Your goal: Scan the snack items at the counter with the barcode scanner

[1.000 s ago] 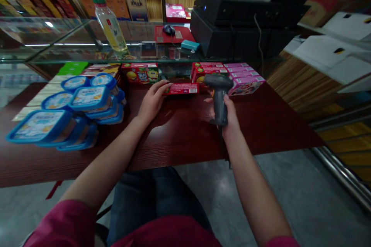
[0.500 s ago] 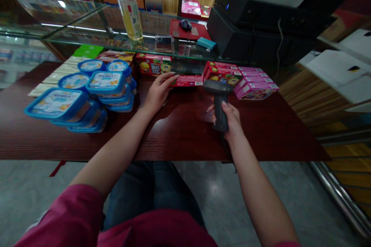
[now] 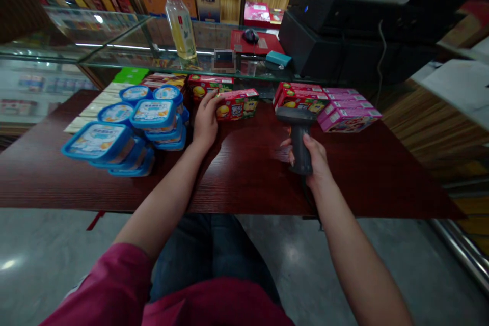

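Note:
My left hand [image 3: 206,121] grips the left end of a red snack box [image 3: 237,105], which stands with its printed front toward me. Behind it, another red box [image 3: 196,86] sits against the glass. A dark handheld barcode scanner [image 3: 300,140] is upright in my right hand [image 3: 316,159], fingers wrapped round its handle. Beyond the scanner are more red boxes [image 3: 301,96], with pink boxes [image 3: 349,110] right beside them. Left of my left hand rise stacks of blue-lidded tubs [image 3: 100,141].
A glass display counter [image 3: 126,41] borders the back of the dark wooden table [image 3: 248,178]. On the glass stand a bottle of yellow drink [image 3: 180,25], a mouse [image 3: 250,35] and a light-blue box [image 3: 278,58]. Black equipment [image 3: 324,46] stands at the back right. The scanner's cable hangs over the front edge.
The red box at my left hand has turned from lying flat to standing with its front toward me. My right hand still holds the scanner; the view has shifted slightly.

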Demonstrator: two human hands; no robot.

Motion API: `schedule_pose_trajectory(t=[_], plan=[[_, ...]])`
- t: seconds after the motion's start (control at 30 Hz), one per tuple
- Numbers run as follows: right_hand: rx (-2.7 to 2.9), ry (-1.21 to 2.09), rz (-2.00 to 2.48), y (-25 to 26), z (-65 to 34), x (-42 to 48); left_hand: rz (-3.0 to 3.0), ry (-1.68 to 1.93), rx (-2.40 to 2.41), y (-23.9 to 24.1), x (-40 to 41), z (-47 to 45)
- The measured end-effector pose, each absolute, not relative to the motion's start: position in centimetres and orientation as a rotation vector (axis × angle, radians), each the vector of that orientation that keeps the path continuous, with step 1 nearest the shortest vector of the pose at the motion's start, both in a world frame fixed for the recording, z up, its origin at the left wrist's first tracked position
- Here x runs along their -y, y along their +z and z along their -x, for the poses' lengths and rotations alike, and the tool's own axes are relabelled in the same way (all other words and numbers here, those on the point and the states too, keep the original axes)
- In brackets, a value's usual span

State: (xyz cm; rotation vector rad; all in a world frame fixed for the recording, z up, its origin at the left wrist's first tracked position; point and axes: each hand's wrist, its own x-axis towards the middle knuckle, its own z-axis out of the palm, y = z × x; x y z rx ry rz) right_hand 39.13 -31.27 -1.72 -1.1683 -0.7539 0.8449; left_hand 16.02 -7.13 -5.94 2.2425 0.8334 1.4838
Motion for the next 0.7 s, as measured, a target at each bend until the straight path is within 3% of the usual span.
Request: schedule_pose_trajectory(t=[0.17,0.33,0.7], plan=[[0.720,0.838,1.197,-1.3,-38.7,31.4,-2.538,1.457,-1.102,-4.3,8.9,-16.7],[0.753,0.832,1.201,-1.7,-38.2,30.2,-2.841,1.131,-1.083,-3.3,10.9,-19.3],[0.826,0.857,1.080,-2.8,-37.7,23.0,-2.484,1.250,-1.233,-4.2,8.1,-16.0]])
